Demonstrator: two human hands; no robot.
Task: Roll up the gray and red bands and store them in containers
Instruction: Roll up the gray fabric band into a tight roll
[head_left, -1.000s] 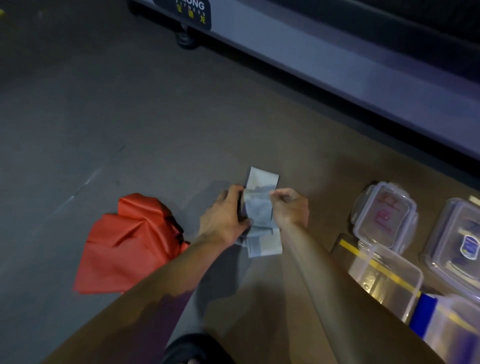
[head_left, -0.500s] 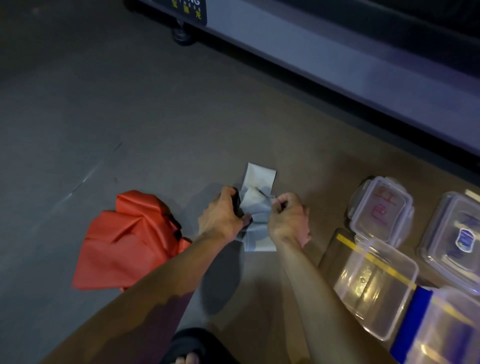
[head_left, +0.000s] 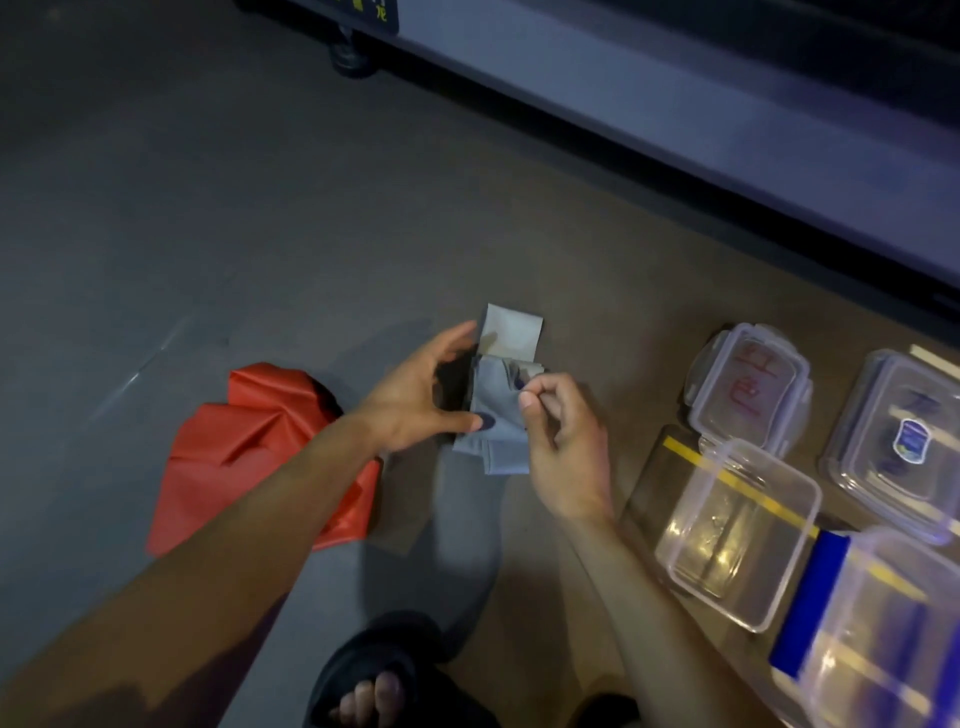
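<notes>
Left hand (head_left: 415, 395) spread, thumb touching the gray band (head_left: 496, 410); right hand (head_left: 563, 441) pinches its edge.

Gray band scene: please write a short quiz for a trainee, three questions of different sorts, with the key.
1. True or false: the red band lies crumpled on the floor, and no hand holds it.
2. Multiple choice: what does the right hand do? A) pinches the gray band B) opens a lid C) lifts the red band
3. Fill in: the open container with the yellow stripe lies beside the person's ____ arm.

Key
1. True.
2. A; the left hand, fingers spread, touches the same gray band with its thumb.
3. Right.
</notes>
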